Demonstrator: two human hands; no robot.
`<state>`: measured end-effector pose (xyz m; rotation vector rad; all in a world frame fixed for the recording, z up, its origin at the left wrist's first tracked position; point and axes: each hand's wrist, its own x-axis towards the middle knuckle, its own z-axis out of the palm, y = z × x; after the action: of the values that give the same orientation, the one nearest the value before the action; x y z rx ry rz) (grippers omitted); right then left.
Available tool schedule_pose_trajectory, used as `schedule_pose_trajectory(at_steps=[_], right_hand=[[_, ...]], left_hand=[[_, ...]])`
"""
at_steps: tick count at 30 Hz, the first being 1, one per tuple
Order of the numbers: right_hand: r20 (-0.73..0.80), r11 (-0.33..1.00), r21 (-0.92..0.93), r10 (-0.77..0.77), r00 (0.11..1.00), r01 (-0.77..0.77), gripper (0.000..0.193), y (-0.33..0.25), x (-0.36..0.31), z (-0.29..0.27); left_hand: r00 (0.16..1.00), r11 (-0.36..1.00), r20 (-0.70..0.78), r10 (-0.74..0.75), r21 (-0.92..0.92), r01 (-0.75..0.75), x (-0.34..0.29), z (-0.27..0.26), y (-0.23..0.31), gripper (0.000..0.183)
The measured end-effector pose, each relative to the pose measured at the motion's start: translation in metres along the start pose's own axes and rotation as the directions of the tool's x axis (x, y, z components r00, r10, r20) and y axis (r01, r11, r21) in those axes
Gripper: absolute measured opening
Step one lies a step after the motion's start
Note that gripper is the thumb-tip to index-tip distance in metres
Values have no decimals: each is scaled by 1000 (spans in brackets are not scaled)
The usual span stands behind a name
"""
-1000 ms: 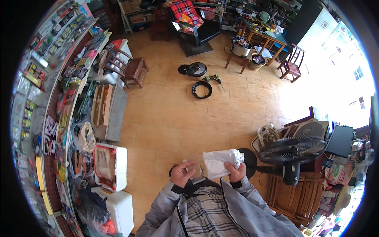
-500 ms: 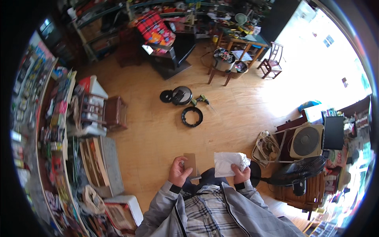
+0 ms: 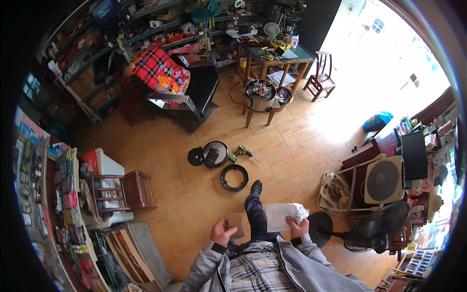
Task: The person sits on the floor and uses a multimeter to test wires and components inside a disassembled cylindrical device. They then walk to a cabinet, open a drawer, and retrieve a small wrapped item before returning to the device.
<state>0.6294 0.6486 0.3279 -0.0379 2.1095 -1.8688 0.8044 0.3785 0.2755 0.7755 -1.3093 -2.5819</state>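
My left hand (image 3: 222, 232) is closed around a flat brown cardboard piece (image 3: 235, 222), thumb on its face. In my right hand (image 3: 297, 228) I grip a white plastic bag (image 3: 278, 218), crumpled at its right end. Both are held apart in front of my waist. Ahead on the wooden floor lies a black ring (image 3: 234, 177). Just beyond it sit a round black-and-grey device (image 3: 215, 155), a black disc (image 3: 195, 156) and a green-and-black cordless drill (image 3: 245, 152). My black shoe (image 3: 256, 187) is stretched forward beside the ring.
A black armchair (image 3: 206, 97) with a red plaid cover stands at the far left. Beyond the floor parts is a cluttered worktable (image 3: 292, 56). A small wooden chair (image 3: 321, 80) stands by the bright doorway. Fans (image 3: 384, 180) crowd the right; shelves (image 3: 68, 204) line the left.
My view has shifted forward, so the floor parts appear lower and nearer. One foot now reaches out ahead. Both hands still hold the same things.
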Motion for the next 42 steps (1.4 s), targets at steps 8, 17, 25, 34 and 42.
schedule_pose_trajectory(at_steps=[8, 17, 25, 34, 42], right_hand=[[2, 997, 70, 8, 1000, -8, 23, 1, 177, 26], [-11, 968, -41, -248, 969, 248, 25, -101, 349, 19], [-80, 953, -63, -300, 951, 296, 29, -120, 423, 18], [-178, 986, 151, 95, 979, -69, 30, -97, 486, 2], [-221, 997, -70, -47, 974, 32, 38, -90, 615, 73]], left_hand=[[988, 993, -151, -36, -118, 18, 143, 36, 59, 40], [997, 991, -61, -39, -128, 31, 286, 114, 136, 40], [995, 996, 90, -36, -80, 44, 386, 159, 179, 35], [969, 973, 165, -183, -111, 202, 513, 177, 188, 39], [932, 954, 244, -269, -63, 292, 669, 149, 221, 40]])
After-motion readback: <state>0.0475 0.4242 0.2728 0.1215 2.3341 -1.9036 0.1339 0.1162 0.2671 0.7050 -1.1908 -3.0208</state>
